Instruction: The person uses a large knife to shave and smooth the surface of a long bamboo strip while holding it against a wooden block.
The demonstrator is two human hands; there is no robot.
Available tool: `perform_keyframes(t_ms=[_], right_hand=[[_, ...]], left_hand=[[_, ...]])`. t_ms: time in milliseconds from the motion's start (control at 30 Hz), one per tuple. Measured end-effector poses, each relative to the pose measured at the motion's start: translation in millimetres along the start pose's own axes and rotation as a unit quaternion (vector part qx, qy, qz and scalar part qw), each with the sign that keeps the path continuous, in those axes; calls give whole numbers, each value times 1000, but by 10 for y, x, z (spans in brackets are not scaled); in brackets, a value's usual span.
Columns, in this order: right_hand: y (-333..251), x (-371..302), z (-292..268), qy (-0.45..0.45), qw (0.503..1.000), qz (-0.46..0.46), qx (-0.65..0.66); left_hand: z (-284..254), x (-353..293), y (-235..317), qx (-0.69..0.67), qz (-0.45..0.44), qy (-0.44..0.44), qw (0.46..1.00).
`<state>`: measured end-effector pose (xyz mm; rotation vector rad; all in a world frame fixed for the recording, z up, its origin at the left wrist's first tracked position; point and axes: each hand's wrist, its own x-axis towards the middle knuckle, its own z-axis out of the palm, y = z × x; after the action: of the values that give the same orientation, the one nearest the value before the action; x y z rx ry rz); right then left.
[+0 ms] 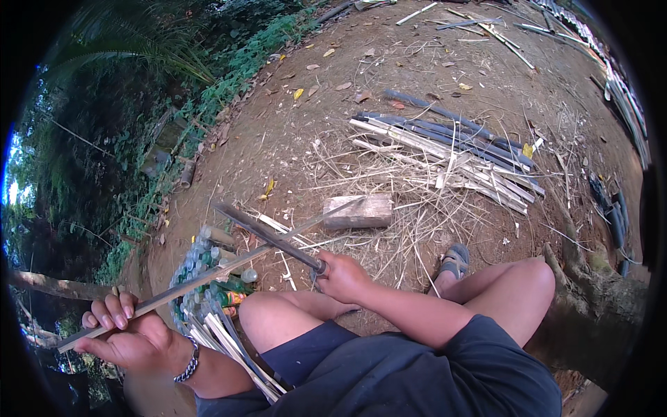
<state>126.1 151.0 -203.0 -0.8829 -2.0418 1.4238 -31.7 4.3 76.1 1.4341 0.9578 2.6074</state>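
Observation:
My left hand (128,333) grips one end of a long, thin bamboo strip (208,276) between thumb and fingers. The strip slants up to the right, and its far end lies on a short wooden block (368,211) on the ground. In my right hand (340,278), closed round the handle, is a long, dark-bladed machete (267,235). Its blade points up to the left and crosses the strip about midway. Whether blade and strip touch I cannot tell. Shavings (417,243) lie around the block.
Beyond the block lies a pile of split and dark bamboo pieces (451,153). Clear and green bottles (201,267) are heaped by my left knee, beside a bundle of pale strips (233,354). A tree root (590,285) rises at the right; dense plants (139,139) edge the left.

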Motion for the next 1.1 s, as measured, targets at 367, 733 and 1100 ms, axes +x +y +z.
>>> perform_keyframes(t_ms=[367,733,1100], right_hand=[[482,-62,-295,-25,988,145,-40],[504,14,-305,-49,991,99,-69],[-201,118,-270,-86,995,16,-43]], left_hand=[[63,51,-25,29,11,21,999],[-14,148,-96,20,1,30,999],[-3,215,-11,24,-22,2,999]])
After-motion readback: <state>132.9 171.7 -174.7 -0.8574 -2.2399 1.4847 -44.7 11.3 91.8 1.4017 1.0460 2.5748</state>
